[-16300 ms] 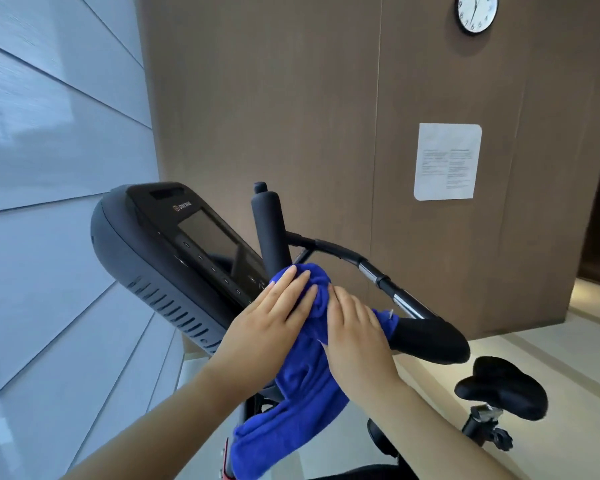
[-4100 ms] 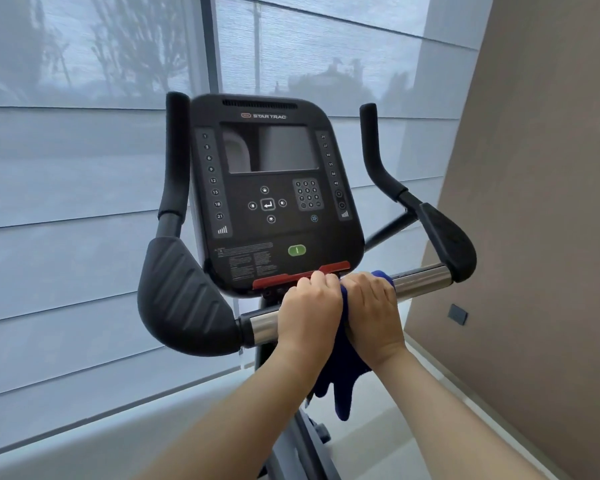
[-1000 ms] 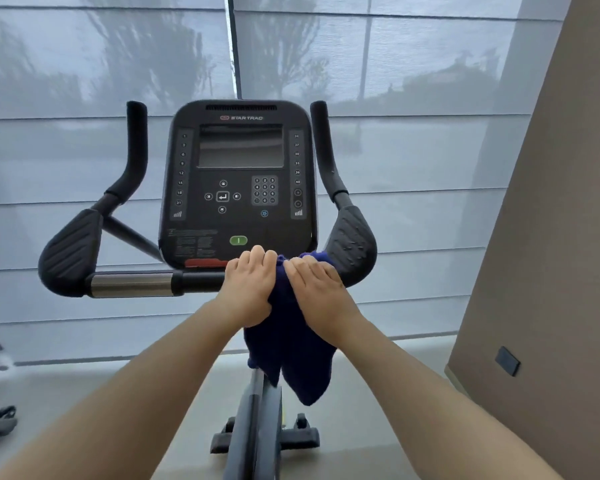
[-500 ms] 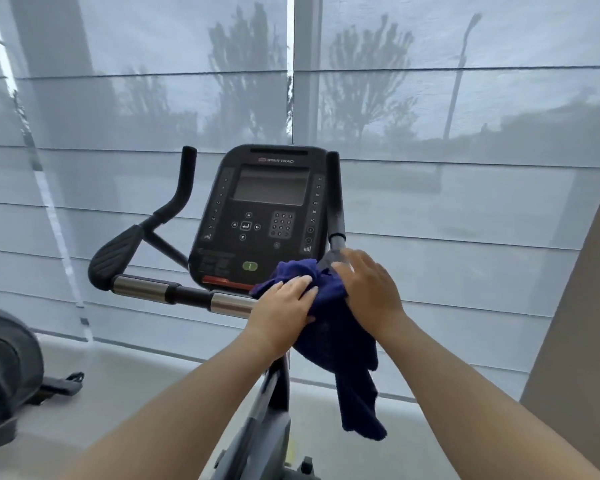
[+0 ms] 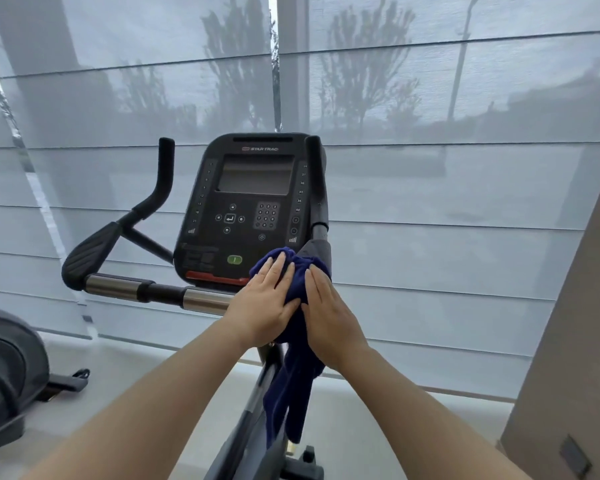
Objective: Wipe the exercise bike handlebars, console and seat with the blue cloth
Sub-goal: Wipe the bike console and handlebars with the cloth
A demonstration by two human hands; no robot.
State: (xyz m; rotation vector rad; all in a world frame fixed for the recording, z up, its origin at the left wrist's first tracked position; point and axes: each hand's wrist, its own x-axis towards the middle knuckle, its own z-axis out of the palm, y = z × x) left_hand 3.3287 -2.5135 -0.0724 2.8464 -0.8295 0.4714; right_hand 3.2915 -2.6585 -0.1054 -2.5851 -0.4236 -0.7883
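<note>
1. The left hand (image 5: 265,306) and right hand (image 5: 329,317) lie flat, fingers straight, pressing on the bunched dark-blue terry cloth (image 5: 293,375).
2. The cloth covers the right pad of the black-and-chrome handlebars (image 5: 118,287), and its soft, creased tail hangs down.
3. Handlebar wiping seems underway. The black keypad console (image 5: 253,209) probably remains to be wiped, and the seat is out of view.

Pale floor (image 5: 136,386), smooth finish. The exercise bike (image 5: 245,436) stands on it, foot below the right hand (image 5: 326,315). A grey machine (image 5: 6,375) rests on it, well left of and below the left hand (image 5: 267,306).
</note>
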